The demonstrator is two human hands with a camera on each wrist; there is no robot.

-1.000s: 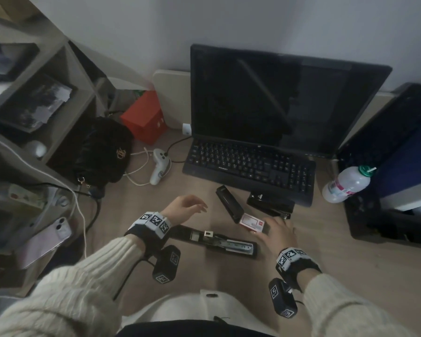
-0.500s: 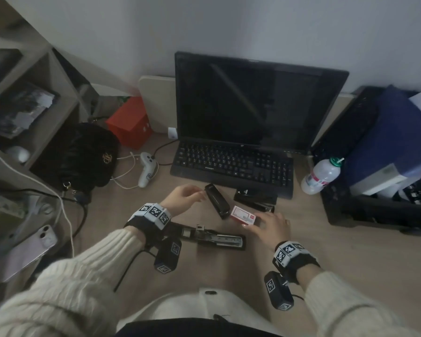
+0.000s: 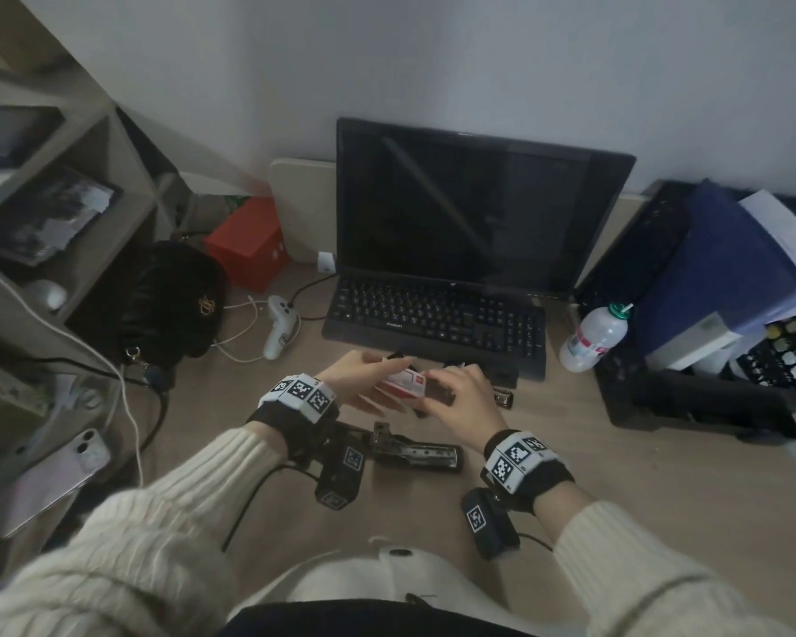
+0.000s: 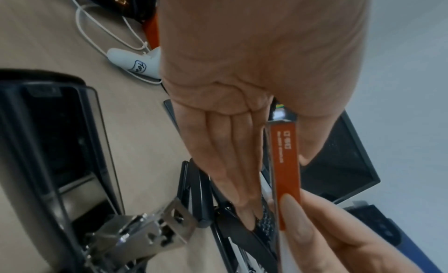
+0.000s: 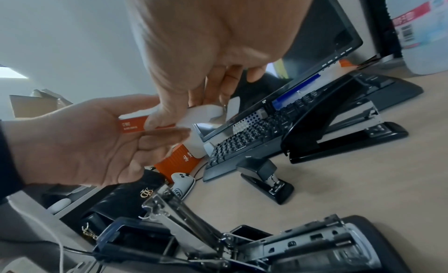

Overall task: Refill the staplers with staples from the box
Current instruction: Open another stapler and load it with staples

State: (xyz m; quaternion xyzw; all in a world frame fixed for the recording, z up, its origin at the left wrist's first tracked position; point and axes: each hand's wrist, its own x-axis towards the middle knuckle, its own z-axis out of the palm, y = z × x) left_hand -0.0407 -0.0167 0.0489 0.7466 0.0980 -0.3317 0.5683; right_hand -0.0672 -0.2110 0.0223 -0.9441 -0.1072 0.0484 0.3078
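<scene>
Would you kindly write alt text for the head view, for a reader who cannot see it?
Both hands, left and right, hold a small red and white staple box above a desk, in front of a black keyboard and a dark monitor. An opened stapler lies on the desk just below the hands.

Both arms wear cream ribbed knit sleeves. Each wrist carries a black band topped with white blocks printed with black square-patterned markers. Below each band hangs a black camera pod bearing similar markers, with a thin black cable.
</scene>
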